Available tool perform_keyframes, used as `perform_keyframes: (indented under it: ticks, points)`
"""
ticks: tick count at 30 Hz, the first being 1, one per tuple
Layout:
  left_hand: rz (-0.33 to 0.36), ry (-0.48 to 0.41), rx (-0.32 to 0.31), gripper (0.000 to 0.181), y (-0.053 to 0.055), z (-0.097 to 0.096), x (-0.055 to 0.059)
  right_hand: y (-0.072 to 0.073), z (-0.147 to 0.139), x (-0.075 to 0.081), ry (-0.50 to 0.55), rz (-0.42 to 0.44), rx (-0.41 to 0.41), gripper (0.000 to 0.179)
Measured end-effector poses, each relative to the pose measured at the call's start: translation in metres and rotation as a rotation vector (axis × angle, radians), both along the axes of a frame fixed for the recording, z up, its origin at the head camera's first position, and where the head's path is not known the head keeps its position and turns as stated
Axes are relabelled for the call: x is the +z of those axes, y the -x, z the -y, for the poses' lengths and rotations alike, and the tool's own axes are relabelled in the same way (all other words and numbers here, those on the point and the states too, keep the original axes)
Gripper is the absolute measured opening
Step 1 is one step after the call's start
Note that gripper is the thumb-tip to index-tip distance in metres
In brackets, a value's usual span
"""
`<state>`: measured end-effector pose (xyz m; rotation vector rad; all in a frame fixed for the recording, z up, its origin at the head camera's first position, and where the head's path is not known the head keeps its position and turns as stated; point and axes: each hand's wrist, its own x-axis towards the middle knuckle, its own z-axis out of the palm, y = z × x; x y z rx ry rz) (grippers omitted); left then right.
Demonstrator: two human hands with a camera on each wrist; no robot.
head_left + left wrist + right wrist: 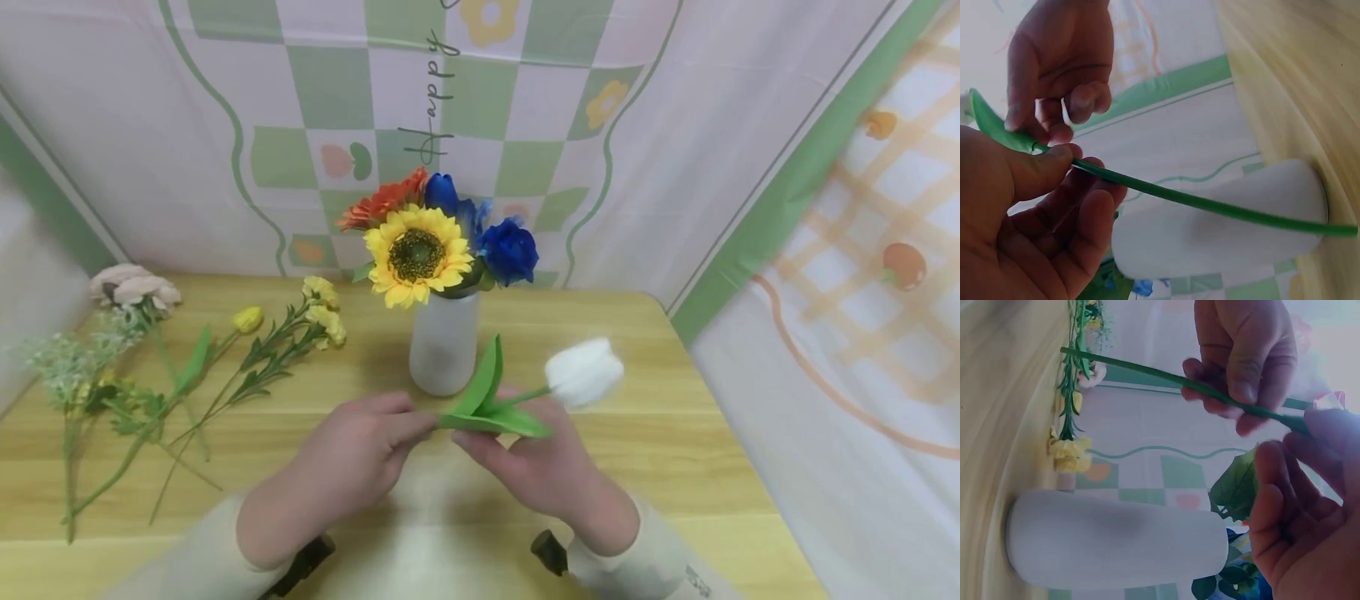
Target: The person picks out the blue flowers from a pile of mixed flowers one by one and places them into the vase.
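A white tulip [585,372] with green leaves [487,392] lies across both hands, its bloom toward the right. My left hand [337,454] pinches its green stem [1210,201] between thumb and fingers, just below the leaves. With thumb and forefinger, my right hand [551,462] pinches the tulip at the base of the leaves. The bare end of the stem points down toward the table in both wrist views. Just behind the hands stands a white vase [444,346], holding a sunflower [417,255], orange-red flowers [384,202] and blue flowers [510,250].
On the left of the wooden table [675,500] lie loose stems: a yellow tulip [248,319], yellow carnation-like blooms [324,312], a pale pink flower [138,287] and small whitish sprigs [67,358]. A patterned cloth [330,92] hangs behind the table.
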<state>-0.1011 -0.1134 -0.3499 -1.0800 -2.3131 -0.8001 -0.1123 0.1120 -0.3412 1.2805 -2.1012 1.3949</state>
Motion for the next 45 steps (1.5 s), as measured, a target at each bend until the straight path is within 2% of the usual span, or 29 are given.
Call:
perform_keyframes:
  ticks: [3,6,8,11,15,21,24,28,32,37,39,41,45]
  points:
    - [-0.008,-0.014,-0.009,0.027,0.003,-0.007,-0.001,-0.001,-0.001,-0.001,0.046,0.012,-0.05,0.02]
    - [-0.005,-0.022,-0.01,0.028,0.005,-0.012,0.0,-0.003,-0.002,-0.001,0.042,0.05,-0.137,0.016]
    - [0.006,-0.02,-0.01,0.027,0.007,-0.014,0.001,-0.003,-0.002,-0.001,0.027,0.078,-0.193,0.012]
    - [0.043,-0.023,-0.026,0.023,0.01,-0.017,0.001,-0.003,-0.002,0.002,0.027,0.087,-0.232,0.009]
    - [0.079,-0.014,-0.05,0.013,0.017,-0.019,0.0,-0.001,-0.004,0.008,0.071,0.019,-0.251,0.005]
    - [0.078,0.01,-0.056,0.006,0.029,-0.016,-0.004,0.003,-0.007,0.024,0.11,-0.086,-0.34,0.003]
    - [0.08,0.036,-0.023,0.008,0.035,-0.012,-0.006,0.004,-0.011,0.032,0.154,-0.112,-0.368,0.006]
    - [0.084,0.052,0.022,0.01,0.043,-0.006,-0.009,0.005,-0.016,0.041,0.232,-0.092,-0.384,0.007]
    - [0.099,0.041,0.042,0.01,0.05,-0.002,-0.013,0.006,-0.018,0.048,0.312,-0.045,-0.36,0.009]
    - [0.108,0.114,0.117,0.014,0.061,0.003,-0.02,0.012,-0.024,0.061,0.545,-0.053,-0.267,0.009]
    - [0.112,0.139,0.167,0.02,0.067,0.006,-0.022,0.016,-0.027,0.069,0.647,-0.08,-0.232,0.011]
    - [0.139,0.129,0.222,0.03,0.073,0.008,-0.023,0.018,-0.028,0.076,0.71,-0.114,-0.237,0.012]
    - [0.209,0.027,0.289,0.059,0.084,0.008,-0.026,0.02,-0.023,0.086,0.752,-0.159,-0.268,0.017]
